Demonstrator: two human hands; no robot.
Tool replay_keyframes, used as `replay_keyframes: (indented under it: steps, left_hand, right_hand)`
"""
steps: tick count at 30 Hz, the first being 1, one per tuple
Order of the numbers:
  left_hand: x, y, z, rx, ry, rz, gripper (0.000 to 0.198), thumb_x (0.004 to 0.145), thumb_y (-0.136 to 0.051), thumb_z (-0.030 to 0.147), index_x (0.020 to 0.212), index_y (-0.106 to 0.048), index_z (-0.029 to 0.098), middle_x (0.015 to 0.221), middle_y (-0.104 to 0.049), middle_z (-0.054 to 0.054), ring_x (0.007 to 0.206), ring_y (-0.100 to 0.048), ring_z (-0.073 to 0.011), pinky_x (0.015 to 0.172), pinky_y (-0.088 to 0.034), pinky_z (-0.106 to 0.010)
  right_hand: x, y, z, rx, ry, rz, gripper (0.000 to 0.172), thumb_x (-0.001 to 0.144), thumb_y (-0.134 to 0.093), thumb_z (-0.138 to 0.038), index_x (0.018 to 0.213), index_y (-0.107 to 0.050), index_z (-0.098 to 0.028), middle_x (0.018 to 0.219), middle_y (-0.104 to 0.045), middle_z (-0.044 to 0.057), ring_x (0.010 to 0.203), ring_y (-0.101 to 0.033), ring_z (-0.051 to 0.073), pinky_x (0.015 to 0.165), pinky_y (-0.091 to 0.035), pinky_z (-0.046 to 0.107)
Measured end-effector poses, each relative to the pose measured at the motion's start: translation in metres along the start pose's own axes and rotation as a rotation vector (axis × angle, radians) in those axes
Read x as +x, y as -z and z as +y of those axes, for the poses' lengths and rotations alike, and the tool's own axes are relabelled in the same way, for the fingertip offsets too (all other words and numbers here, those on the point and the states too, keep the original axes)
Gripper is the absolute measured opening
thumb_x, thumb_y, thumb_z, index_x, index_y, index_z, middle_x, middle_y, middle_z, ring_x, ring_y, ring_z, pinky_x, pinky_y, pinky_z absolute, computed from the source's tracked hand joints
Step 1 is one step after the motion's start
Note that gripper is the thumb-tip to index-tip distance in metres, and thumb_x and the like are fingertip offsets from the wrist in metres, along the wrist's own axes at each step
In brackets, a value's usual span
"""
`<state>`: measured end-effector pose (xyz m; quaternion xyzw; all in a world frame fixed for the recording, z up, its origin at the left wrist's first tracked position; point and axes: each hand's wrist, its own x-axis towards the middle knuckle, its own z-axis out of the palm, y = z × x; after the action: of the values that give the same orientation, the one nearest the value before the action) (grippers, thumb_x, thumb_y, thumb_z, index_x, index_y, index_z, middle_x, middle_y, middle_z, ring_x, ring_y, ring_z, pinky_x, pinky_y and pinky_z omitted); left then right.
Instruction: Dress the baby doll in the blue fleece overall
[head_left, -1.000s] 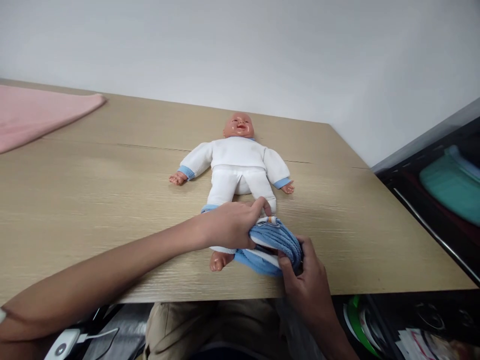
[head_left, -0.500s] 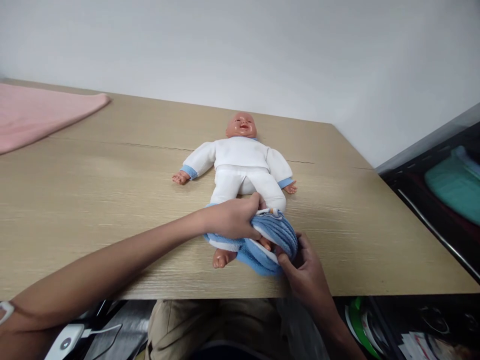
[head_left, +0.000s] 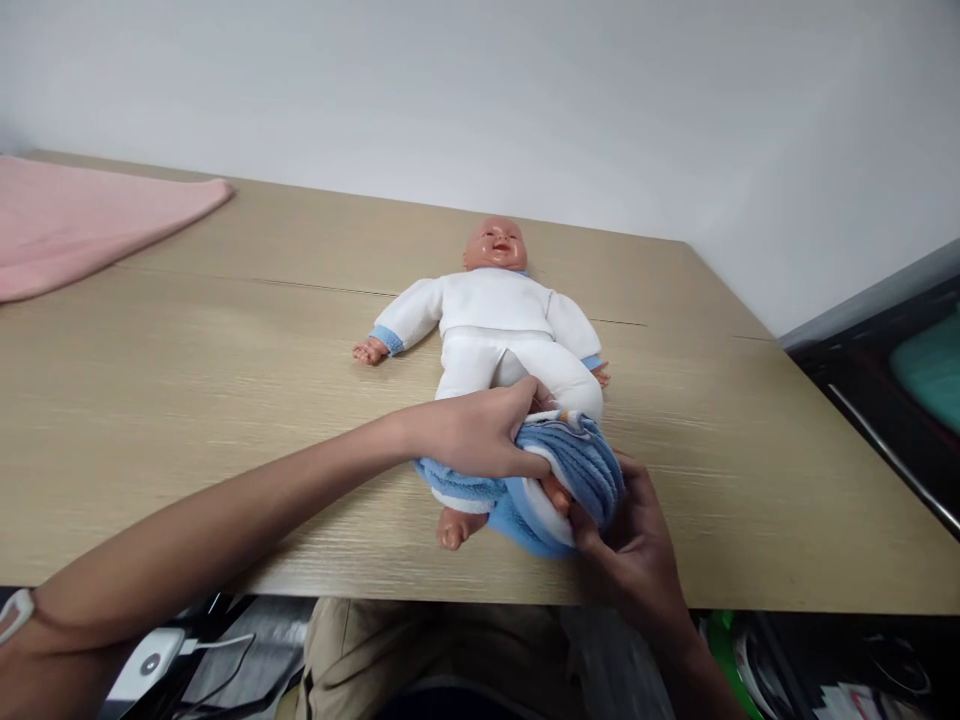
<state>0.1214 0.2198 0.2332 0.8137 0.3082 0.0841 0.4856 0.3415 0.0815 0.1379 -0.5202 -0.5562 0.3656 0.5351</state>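
Note:
A baby doll (head_left: 496, 300) in a white top with blue cuffs lies on its back, head away from me. Blue fleece trousers (head_left: 574, 455) with white trim are bunched around its lower legs. One bare doll foot (head_left: 457, 527) sticks out of the left trouser leg. The other doll foot (head_left: 556, 493) shows in the opening of the right one. My left hand (head_left: 499, 430) is closed on the bunched trousers at the doll's shin, its fingertips partly hidden. From the right, my right hand (head_left: 637, 535) grips the trouser leg's edge, thumb by that foot.
A pink cloth (head_left: 97, 220) lies at the far left of the wooden table (head_left: 225, 400). The table's front edge is close to the doll's feet. A dark shelf or case with a teal item (head_left: 930, 375) stands at the right. A white device (head_left: 146, 665) with a cable is below the table.
The view has shifted slightly, so the doll sits a little further right. The doll's foot shows more in the right trouser opening. Both hands keep hold of the trousers.

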Motion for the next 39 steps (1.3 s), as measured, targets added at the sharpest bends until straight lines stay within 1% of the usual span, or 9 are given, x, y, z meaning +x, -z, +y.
replay_keyframes:
  steps: [7,11,17,22,26,29,33,36,39]
  left_hand:
    - [0.007,0.007,-0.006,0.070,-0.149,0.035,0.030,0.089,-0.077,0.036,0.107,-0.058,0.022,0.096,-0.067,-0.001,0.090,-0.066,-0.0236,0.077,-0.047,-0.035]
    - [0.011,0.013,-0.014,0.110,-0.271,0.032,0.024,0.091,-0.075,0.033,0.105,-0.059,0.021,0.090,-0.067,0.001,0.084,-0.065,-0.0220,0.074,-0.045,-0.033]
    - [0.013,0.016,-0.022,0.038,-0.332,-0.046,0.030,0.084,-0.076,0.015,0.113,-0.069,0.021,0.098,-0.077,-0.001,0.088,-0.072,-0.0232,0.081,-0.053,-0.034]
    - [0.015,0.020,-0.027,0.060,-0.346,-0.082,0.018,0.096,-0.076,0.027,0.113,-0.076,0.021,0.095,-0.078,-0.003,0.081,-0.070,-0.0225,0.079,-0.052,-0.035]
    - [0.017,0.022,-0.027,0.060,-0.366,-0.105,0.024,0.093,-0.088,0.038,0.108,-0.079,0.023,0.105,-0.080,-0.003,0.088,-0.071,-0.0227,0.081,-0.050,-0.033]
    - [0.016,0.021,-0.023,0.138,-0.328,-0.119,0.036,0.090,-0.091,0.049,0.112,-0.076,0.024,0.104,-0.080,-0.003,0.092,-0.073,-0.0253,0.082,-0.050,-0.033]
    - [0.004,0.015,-0.014,0.409,-0.236,0.057,0.056,0.094,-0.082,0.068,0.120,-0.068,0.020,0.105,-0.073,-0.008,0.099,-0.069,-0.0304,0.086,-0.048,-0.037]
    - [-0.014,0.012,-0.010,0.477,-0.171,0.226,0.053,0.104,-0.066,0.070,0.118,-0.063,0.019,0.104,-0.069,-0.009,0.100,-0.065,-0.0297,0.087,-0.046,-0.038]
    - [-0.035,0.014,-0.013,0.459,-0.060,0.284,0.048,0.104,-0.066,0.069,0.106,-0.061,0.021,0.100,-0.065,-0.007,0.098,-0.062,-0.0293,0.083,-0.045,-0.038]
  right_hand:
    - [0.008,0.001,-0.001,-0.007,0.041,0.105,0.060,0.089,-0.092,-0.035,0.137,-0.057,-0.031,0.125,-0.067,0.006,0.102,-0.074,0.019,0.086,-0.065,0.028]
    - [0.019,0.007,-0.005,-0.086,0.075,0.095,0.045,0.093,-0.086,-0.040,0.131,-0.065,-0.029,0.132,-0.063,0.010,0.116,-0.071,0.026,0.096,-0.063,0.037]
    - [0.033,0.020,-0.015,-0.202,0.064,0.052,0.033,0.093,-0.087,-0.038,0.122,-0.072,-0.029,0.102,-0.073,0.004,0.089,-0.071,0.024,0.078,-0.061,0.035]
    - [0.068,0.046,-0.017,-0.221,0.038,-0.214,0.024,0.095,-0.083,-0.045,0.110,-0.079,-0.027,0.101,-0.082,0.006,0.092,-0.077,0.030,0.085,-0.065,0.042]
    - [0.100,0.064,-0.015,-0.248,-0.059,-0.582,0.044,0.087,-0.092,-0.049,0.124,-0.083,-0.027,0.119,-0.085,0.009,0.113,-0.079,0.037,0.100,-0.064,0.050]
    - [0.108,0.067,-0.013,-0.278,-0.071,-0.623,0.058,0.084,-0.095,-0.050,0.135,-0.079,-0.028,0.131,-0.083,0.009,0.121,-0.076,0.038,0.102,-0.063,0.050]
    - [0.105,0.061,-0.013,-0.237,0.026,-0.519,0.039,0.095,-0.080,-0.061,0.113,-0.078,-0.027,0.103,-0.079,0.005,0.093,-0.072,0.028,0.089,-0.062,0.042]
    - [0.108,0.054,-0.015,-0.213,0.042,-0.445,0.037,0.099,-0.074,-0.063,0.095,-0.072,-0.026,0.087,-0.066,0.001,0.081,-0.062,0.022,0.077,-0.056,0.033]
    - [0.120,0.043,-0.015,-0.176,-0.014,-0.385,0.037,0.099,-0.073,-0.062,0.093,-0.072,-0.025,0.086,-0.061,0.001,0.083,-0.057,0.022,0.076,-0.052,0.033]
